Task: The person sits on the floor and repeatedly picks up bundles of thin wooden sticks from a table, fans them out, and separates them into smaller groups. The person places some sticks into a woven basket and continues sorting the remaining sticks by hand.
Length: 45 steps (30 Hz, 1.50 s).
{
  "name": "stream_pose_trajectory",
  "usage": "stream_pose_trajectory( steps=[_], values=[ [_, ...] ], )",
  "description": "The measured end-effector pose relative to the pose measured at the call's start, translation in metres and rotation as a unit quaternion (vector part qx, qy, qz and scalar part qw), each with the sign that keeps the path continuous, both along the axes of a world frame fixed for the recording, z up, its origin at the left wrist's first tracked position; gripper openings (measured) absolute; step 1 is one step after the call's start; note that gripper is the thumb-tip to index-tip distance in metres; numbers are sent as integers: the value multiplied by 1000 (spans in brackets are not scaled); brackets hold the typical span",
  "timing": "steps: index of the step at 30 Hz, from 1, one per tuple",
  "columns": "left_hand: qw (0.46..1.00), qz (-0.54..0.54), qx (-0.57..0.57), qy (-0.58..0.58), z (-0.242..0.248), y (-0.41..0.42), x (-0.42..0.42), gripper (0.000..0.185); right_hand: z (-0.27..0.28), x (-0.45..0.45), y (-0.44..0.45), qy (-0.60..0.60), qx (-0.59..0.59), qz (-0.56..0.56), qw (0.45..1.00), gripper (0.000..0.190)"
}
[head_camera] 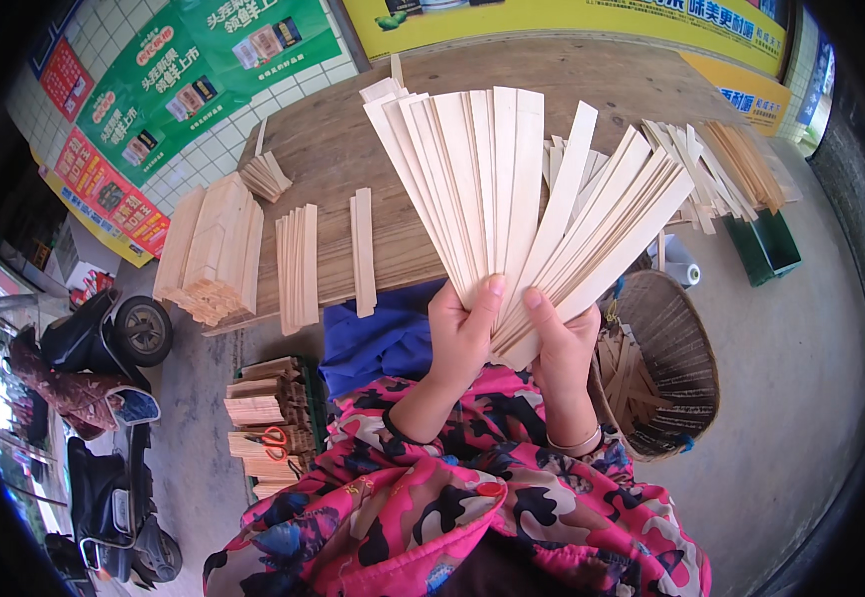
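Thin, pale wooden slats fan out above both hands, their lower ends overlapping between my palms. My left hand grips the left part of the fan, thumb across the front. Around the right part my right hand is closed, its thumb also on top. Beyond the fan stretches a wooden table. On its left lie a thick stack of slats, a smaller row and a narrow bundle. More loose slats lie at the right, partly hidden by the fan.
A woven basket with slat pieces stands at the lower right, near a green bin. At lower left, a crate holds slat bundles and orange-handled scissors. Blue cloth hangs under the table edge. Scooters stand far left.
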<state>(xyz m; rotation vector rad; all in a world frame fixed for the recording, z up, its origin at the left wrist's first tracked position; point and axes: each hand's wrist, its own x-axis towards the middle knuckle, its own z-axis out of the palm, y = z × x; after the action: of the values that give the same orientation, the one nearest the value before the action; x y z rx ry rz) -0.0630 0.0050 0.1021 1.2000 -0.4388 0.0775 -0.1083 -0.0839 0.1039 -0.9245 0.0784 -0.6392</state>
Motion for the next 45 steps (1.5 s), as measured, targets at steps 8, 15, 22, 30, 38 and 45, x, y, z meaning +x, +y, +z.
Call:
stream_pose_trajectory(
  steps=[8, 15, 22, 30, 38, 45],
  values=[
    [1000, -9, -7, 27, -4, 2, 6, 23, -3, 20, -40, -35, 58, 52, 996, 29],
    [998, -1, -29, 50, -1, 0, 4, 22, -19, 88, -117, 135, -58, -99, 984, 30],
    [998, -5, -24, 53, 0, -3, 1, 23, 0, 10, -39, 16, -40, 51, 998, 25],
    [999, -4, 37, 4, 0, 7, 3, 27, 6, 13, 3, -16, -67, 27, 997, 36],
    [999, -40, 19, -1, -5, 11, 4, 55, -10, 12, 18, -27, -18, -5, 999, 37],
    [999, -16, 45, -18, -6, 9, 4, 48, -10, 10, 19, -40, -7, -14, 999, 37]
  ],
)
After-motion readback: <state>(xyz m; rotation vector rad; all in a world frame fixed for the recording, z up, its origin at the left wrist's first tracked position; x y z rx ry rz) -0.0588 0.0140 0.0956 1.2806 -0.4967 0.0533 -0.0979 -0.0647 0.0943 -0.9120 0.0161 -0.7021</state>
